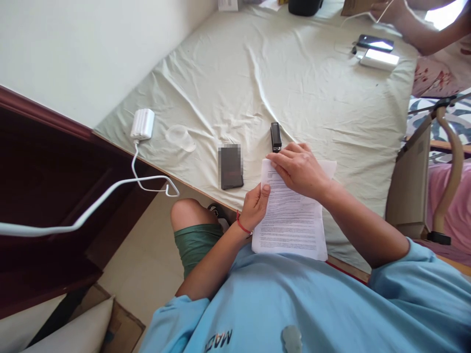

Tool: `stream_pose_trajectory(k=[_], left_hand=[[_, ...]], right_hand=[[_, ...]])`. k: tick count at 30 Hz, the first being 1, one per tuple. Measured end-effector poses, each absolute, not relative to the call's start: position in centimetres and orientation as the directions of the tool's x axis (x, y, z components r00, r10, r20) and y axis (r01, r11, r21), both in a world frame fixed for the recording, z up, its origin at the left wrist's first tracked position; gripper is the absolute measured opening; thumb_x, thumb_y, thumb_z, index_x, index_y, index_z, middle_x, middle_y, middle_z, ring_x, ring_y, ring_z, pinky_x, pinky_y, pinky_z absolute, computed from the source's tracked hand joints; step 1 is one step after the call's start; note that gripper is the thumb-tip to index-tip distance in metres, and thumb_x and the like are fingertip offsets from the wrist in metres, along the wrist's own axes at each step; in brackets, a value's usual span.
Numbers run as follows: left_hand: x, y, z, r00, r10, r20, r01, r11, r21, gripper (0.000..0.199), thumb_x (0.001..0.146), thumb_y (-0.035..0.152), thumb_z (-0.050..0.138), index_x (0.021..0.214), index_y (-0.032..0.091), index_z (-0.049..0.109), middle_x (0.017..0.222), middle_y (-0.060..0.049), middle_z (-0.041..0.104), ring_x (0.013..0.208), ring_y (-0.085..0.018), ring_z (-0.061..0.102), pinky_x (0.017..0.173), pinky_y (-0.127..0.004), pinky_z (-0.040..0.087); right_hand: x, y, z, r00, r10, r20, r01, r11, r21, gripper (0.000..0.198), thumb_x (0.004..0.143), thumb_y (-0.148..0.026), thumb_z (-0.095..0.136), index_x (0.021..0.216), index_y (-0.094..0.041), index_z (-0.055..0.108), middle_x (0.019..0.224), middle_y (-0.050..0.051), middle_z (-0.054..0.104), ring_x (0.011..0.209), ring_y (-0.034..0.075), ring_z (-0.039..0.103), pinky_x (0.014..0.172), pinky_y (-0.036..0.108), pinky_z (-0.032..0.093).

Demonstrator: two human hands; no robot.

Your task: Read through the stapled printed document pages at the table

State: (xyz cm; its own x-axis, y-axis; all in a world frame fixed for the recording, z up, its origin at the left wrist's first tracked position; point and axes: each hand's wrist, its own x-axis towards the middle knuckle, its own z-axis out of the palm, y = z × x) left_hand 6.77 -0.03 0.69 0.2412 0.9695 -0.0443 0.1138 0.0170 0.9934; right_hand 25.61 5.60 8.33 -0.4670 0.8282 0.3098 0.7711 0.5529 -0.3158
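A stack of printed papers (290, 225) lies against the table's front edge, close to my body. My left hand (256, 208) grips its left edge, thumb on top and fingers underneath. Across the upper left corner lies my right hand (300, 166), its fingers together and its thumb pressing the sheet. Just beyond those fingers is a black stapler (275, 136), its near end almost at my fingertips. A dark flat rectangular item (231, 169), partly blurred out, rests left of the papers.
A white power adapter (143, 124) with a cable sits at the table's left edge beside a clear plastic lid or cup (180, 137). Far right, another person's arm (423, 34) rests near a phone (375, 43) and a white power bank (379, 59). A chair (412, 171) stands right.
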Motion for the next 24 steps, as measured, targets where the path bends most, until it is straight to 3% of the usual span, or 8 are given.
stream_pose_trajectory(k=[5, 9, 11, 14, 18, 21, 24], left_hand=[[6.9, 0.0, 0.8, 0.228, 0.973, -0.031, 0.119, 0.004, 0.993, 0.067, 0.103, 0.078, 0.043, 0.099, 0.018, 0.074, 0.082, -0.004, 0.069, 0.079, -0.020, 0.058, 0.073, -0.032, 0.046], [6.9, 0.1, 0.6, 0.215, 0.976, -0.016, 0.137, -0.014, 0.991, 0.065, 0.103, 0.077, 0.045, 0.093, 0.018, 0.072, 0.080, -0.004, 0.069, 0.077, -0.021, 0.059, 0.074, -0.032, 0.048], [6.9, 0.1, 0.6, 0.215, 0.977, -0.013, 0.141, -0.018, 0.990, 0.064, 0.104, 0.075, 0.044, 0.095, 0.018, 0.073, 0.080, -0.004, 0.069, 0.078, -0.021, 0.061, 0.075, -0.033, 0.049], [6.9, 0.1, 0.5, 0.230, 0.973, -0.021, 0.135, -0.010, 0.991, 0.065, 0.104, 0.075, 0.044, 0.101, 0.018, 0.074, 0.086, -0.006, 0.073, 0.084, -0.023, 0.065, 0.080, -0.034, 0.052], [6.9, 0.2, 0.6, 0.258, 0.965, -0.039, 0.083, 0.018, 0.996, 0.061, 0.103, 0.074, 0.051, 0.118, 0.019, 0.073, 0.109, -0.010, 0.078, 0.100, -0.026, 0.069, 0.089, -0.035, 0.054], [7.0, 0.4, 0.7, 0.269, 0.959, -0.086, 0.068, 0.070, 0.995, 0.067, 0.099, 0.079, 0.052, 0.112, 0.017, 0.074, 0.104, -0.010, 0.079, 0.099, -0.028, 0.070, 0.089, -0.036, 0.054], [7.0, 0.5, 0.7, 0.263, 0.957, -0.123, 0.117, 0.095, 0.989, 0.070, 0.097, 0.083, 0.050, 0.096, 0.017, 0.073, 0.085, -0.006, 0.074, 0.085, -0.025, 0.066, 0.078, -0.034, 0.051]], right_hand=[[25.1, 5.4, 7.9, -0.452, 0.842, 0.295, 0.799, 0.529, -0.287, 0.044, 0.114, -0.033, 0.036, 0.144, -0.016, 0.064, 0.121, 0.015, 0.078, 0.114, 0.033, 0.060, 0.102, 0.049, 0.038], [25.0, 5.5, 7.5, -0.474, 0.836, 0.276, 0.779, 0.544, -0.312, 0.043, 0.113, -0.036, 0.037, 0.141, -0.016, 0.064, 0.122, 0.016, 0.078, 0.111, 0.033, 0.060, 0.098, 0.049, 0.039], [25.2, 5.7, 7.5, -0.428, 0.853, 0.300, 0.771, 0.517, -0.372, 0.041, 0.113, -0.037, 0.036, 0.132, -0.018, 0.068, 0.118, 0.015, 0.078, 0.108, 0.032, 0.061, 0.095, 0.047, 0.040], [25.4, 6.1, 7.5, -0.362, 0.880, 0.309, 0.734, 0.473, -0.488, 0.037, 0.112, -0.037, 0.039, 0.105, -0.020, 0.071, 0.101, 0.010, 0.077, 0.097, 0.027, 0.063, 0.088, 0.043, 0.041], [25.4, 6.6, 7.6, -0.305, 0.916, 0.259, 0.686, 0.400, -0.608, 0.037, 0.111, -0.036, 0.043, 0.088, -0.020, 0.067, 0.086, 0.008, 0.071, 0.083, 0.023, 0.062, 0.081, 0.039, 0.044], [25.2, 6.5, 7.3, -0.302, 0.914, 0.273, 0.699, 0.406, -0.588, 0.032, 0.109, -0.032, 0.044, 0.098, -0.019, 0.072, 0.095, 0.010, 0.075, 0.091, 0.026, 0.065, 0.086, 0.041, 0.047], [24.9, 6.0, 7.2, -0.326, 0.866, 0.378, 0.744, 0.482, -0.463, 0.033, 0.109, -0.029, 0.046, 0.125, -0.022, 0.073, 0.123, 0.014, 0.076, 0.114, 0.031, 0.064, 0.100, 0.050, 0.047]])
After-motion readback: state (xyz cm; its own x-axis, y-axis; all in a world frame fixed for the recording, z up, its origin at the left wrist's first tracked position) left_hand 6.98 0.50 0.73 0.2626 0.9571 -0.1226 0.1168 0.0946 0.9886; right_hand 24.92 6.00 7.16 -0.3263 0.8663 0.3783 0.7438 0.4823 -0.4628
